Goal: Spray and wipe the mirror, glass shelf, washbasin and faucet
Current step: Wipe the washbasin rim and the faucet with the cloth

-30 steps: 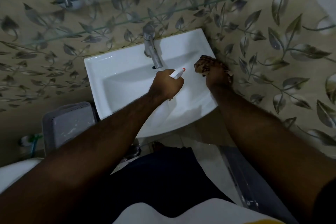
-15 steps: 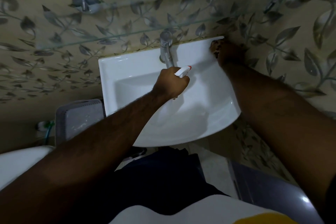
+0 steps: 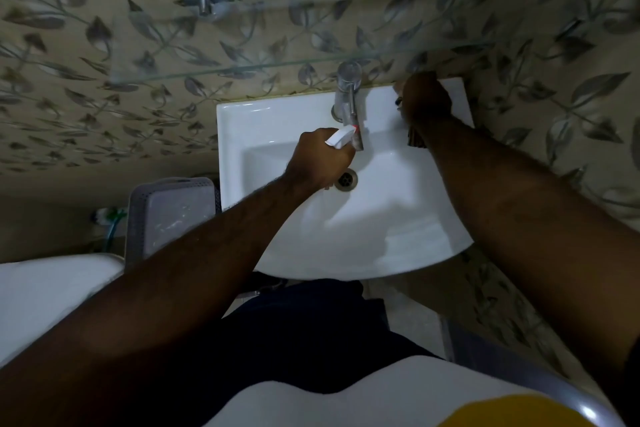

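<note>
A white washbasin (image 3: 277, 135) hangs on the leaf-patterned wall, with a chrome faucet (image 3: 348, 94) at its back rim and a drain (image 3: 346, 179) in the bowl. Over the bowl, my left hand (image 3: 320, 161) holds a white spray bottle (image 3: 341, 137) whose red-tipped nozzle sits right by the faucet spout. My right hand (image 3: 424, 100) presses a dark checked cloth (image 3: 415, 139) onto the basin's back right corner; most of the cloth is hidden under the hand. A glass shelf (image 3: 311, 35) on chrome brackets juts out above the faucet. The mirror is out of view.
A grey perforated basket (image 3: 171, 211) stands left of the basin, beside a white toilet cistern (image 3: 45, 291). A brush with green parts (image 3: 109, 218) lies behind it. A grey rounded object (image 3: 519, 374) stands at lower right.
My right hand with the cloth went from the basin's right rim up to its back right corner. The left hand with the bottle stays near the faucet. The view shifted, so the basin sits further right.
</note>
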